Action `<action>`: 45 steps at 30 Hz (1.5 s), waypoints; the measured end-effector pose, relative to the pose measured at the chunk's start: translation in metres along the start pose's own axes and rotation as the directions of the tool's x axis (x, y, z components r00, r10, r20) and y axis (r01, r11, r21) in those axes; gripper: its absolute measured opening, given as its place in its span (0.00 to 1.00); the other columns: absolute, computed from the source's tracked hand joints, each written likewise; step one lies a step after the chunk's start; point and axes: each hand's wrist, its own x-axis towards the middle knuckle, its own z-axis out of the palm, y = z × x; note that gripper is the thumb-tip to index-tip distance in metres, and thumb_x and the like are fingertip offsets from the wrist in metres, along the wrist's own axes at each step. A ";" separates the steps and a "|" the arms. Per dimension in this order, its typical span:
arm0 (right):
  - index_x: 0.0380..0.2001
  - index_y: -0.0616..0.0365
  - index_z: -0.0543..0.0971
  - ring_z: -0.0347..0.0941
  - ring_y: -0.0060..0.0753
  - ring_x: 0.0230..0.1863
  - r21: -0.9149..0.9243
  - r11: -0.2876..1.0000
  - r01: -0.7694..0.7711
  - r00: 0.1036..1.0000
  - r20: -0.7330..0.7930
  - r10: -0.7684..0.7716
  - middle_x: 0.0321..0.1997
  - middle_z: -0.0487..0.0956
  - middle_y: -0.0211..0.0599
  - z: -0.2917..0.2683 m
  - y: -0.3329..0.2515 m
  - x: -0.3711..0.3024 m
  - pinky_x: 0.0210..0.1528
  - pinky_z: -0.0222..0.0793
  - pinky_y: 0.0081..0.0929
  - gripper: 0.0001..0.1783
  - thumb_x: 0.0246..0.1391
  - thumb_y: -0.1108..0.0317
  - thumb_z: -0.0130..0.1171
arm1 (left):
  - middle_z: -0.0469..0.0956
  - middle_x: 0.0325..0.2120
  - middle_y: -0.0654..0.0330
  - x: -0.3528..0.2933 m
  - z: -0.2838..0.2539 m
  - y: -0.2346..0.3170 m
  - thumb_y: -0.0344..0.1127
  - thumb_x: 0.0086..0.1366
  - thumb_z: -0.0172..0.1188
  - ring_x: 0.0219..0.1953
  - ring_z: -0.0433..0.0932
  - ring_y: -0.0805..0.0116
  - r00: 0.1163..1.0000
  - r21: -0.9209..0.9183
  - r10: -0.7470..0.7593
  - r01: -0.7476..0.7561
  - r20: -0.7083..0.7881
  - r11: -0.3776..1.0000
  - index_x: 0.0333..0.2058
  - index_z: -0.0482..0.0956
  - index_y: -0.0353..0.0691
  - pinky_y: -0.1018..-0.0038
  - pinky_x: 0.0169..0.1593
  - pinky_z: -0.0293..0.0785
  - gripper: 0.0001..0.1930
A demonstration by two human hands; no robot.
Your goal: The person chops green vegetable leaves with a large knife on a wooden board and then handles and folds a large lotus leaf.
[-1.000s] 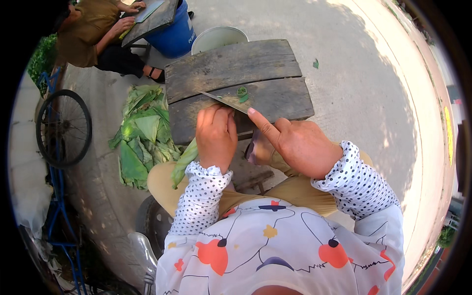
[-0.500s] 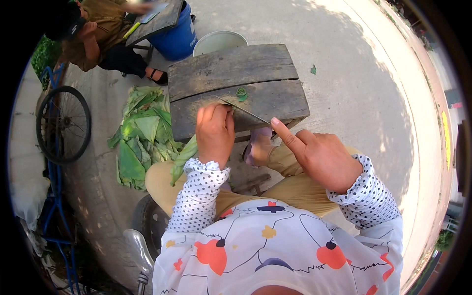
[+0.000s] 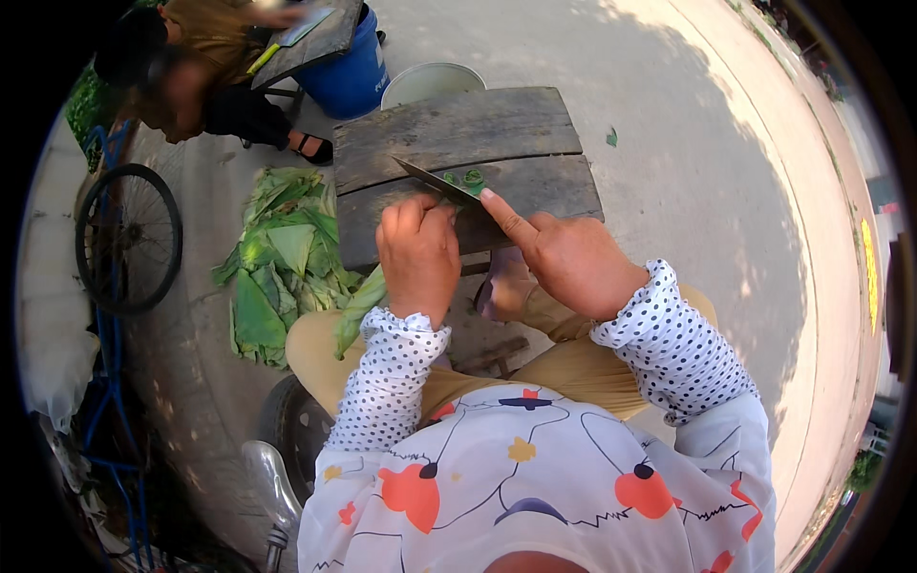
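My left hand [image 3: 418, 256] is closed around a roll of green leaves [image 3: 360, 313] on a worn wooden board table [image 3: 449, 134]. The roll's tail hangs out below my wrist, over the table's near edge. In my right hand [image 3: 578, 263] is a knife [image 3: 428, 179], the index finger stretched along its spine. Its blade slants just beyond my left fingertips, and its handle is hidden in my grip. Cut green leaf curls [image 3: 472, 179] lie on the boards against the blade's far side.
A heap of large green leaves [image 3: 277, 258] lies on the ground left of the table. Behind stand a pale bucket [image 3: 435, 80] and a blue bucket [image 3: 351, 76]. Another person [image 3: 215, 72] sits upper left at a second table. A wheel [image 3: 129, 239] stands far left.
My right hand and the knife have moved left and away from me, the blade now past my left fingertips. A further cut curl shows beside the first. My left hand stays nearly in place.
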 end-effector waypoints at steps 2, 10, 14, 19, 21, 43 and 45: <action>0.80 0.52 0.54 0.79 0.42 0.25 0.042 0.999 -0.004 0.998 -0.058 0.006 0.30 0.77 0.40 -0.001 0.007 -0.003 0.25 0.74 0.38 0.53 0.52 0.75 0.62 | 0.82 0.40 0.54 0.001 0.004 -0.004 0.23 0.62 0.65 0.43 0.78 0.47 1.000 -0.061 -0.013 0.015 0.018 0.998 0.39 0.84 0.37 0.58 0.47 0.76 0.07; 0.79 0.58 0.56 0.80 0.42 0.27 0.008 0.999 0.051 0.994 0.092 -0.052 0.31 0.79 0.42 -0.034 0.000 -0.038 0.26 0.76 0.37 0.51 0.51 0.74 0.64 | 0.82 0.37 0.54 -0.004 0.005 -0.008 0.23 0.61 0.66 0.42 0.78 0.48 0.998 -0.114 -0.056 0.057 0.008 0.992 0.37 0.83 0.38 0.58 0.46 0.76 0.06; 0.79 0.59 0.56 0.81 0.42 0.27 0.020 0.999 0.043 0.986 0.161 -0.045 0.32 0.80 0.43 -0.041 0.000 -0.042 0.26 0.75 0.37 0.52 0.51 0.74 0.64 | 0.83 0.38 0.55 -0.006 0.005 -0.008 0.23 0.60 0.67 0.42 0.79 0.48 0.999 -0.124 -0.050 0.050 0.003 0.991 0.37 0.83 0.37 0.58 0.46 0.76 0.07; 0.78 0.61 0.56 0.80 0.45 0.26 0.020 0.999 0.049 0.990 0.130 -0.052 0.33 0.80 0.44 -0.029 -0.002 -0.023 0.27 0.76 0.38 0.55 0.47 0.68 0.69 | 0.83 0.38 0.55 -0.006 0.007 -0.009 0.23 0.60 0.67 0.42 0.79 0.49 0.999 -0.147 -0.049 0.048 -0.007 0.988 0.37 0.84 0.37 0.58 0.46 0.76 0.06; 0.78 0.63 0.57 0.80 0.46 0.27 0.051 0.998 0.043 0.990 0.129 -0.049 0.32 0.80 0.45 -0.024 -0.006 -0.009 0.27 0.76 0.39 0.58 0.45 0.63 0.71 | 0.82 0.38 0.55 -0.005 0.006 -0.009 0.23 0.59 0.67 0.43 0.78 0.50 0.999 -0.137 -0.044 0.043 -0.002 0.990 0.36 0.84 0.38 0.58 0.47 0.76 0.06; 0.79 0.57 0.57 0.80 0.43 0.25 0.012 0.997 0.075 0.994 0.085 -0.075 0.30 0.79 0.42 -0.023 -0.001 -0.024 0.27 0.76 0.38 0.54 0.48 0.72 0.66 | 0.82 0.37 0.54 -0.008 0.005 -0.011 0.24 0.61 0.66 0.42 0.78 0.49 0.998 -0.146 -0.057 0.057 0.005 0.988 0.37 0.83 0.37 0.58 0.47 0.76 0.06; 0.80 0.55 0.56 0.80 0.42 0.25 0.033 0.997 0.067 0.997 0.038 -0.069 0.30 0.78 0.40 -0.012 -0.005 -0.013 0.26 0.75 0.38 0.54 0.48 0.76 0.64 | 0.81 0.38 0.55 -0.010 0.006 -0.013 0.24 0.59 0.67 0.43 0.77 0.50 0.999 -0.135 -0.041 0.042 0.010 0.990 0.37 0.84 0.38 0.59 0.48 0.75 0.07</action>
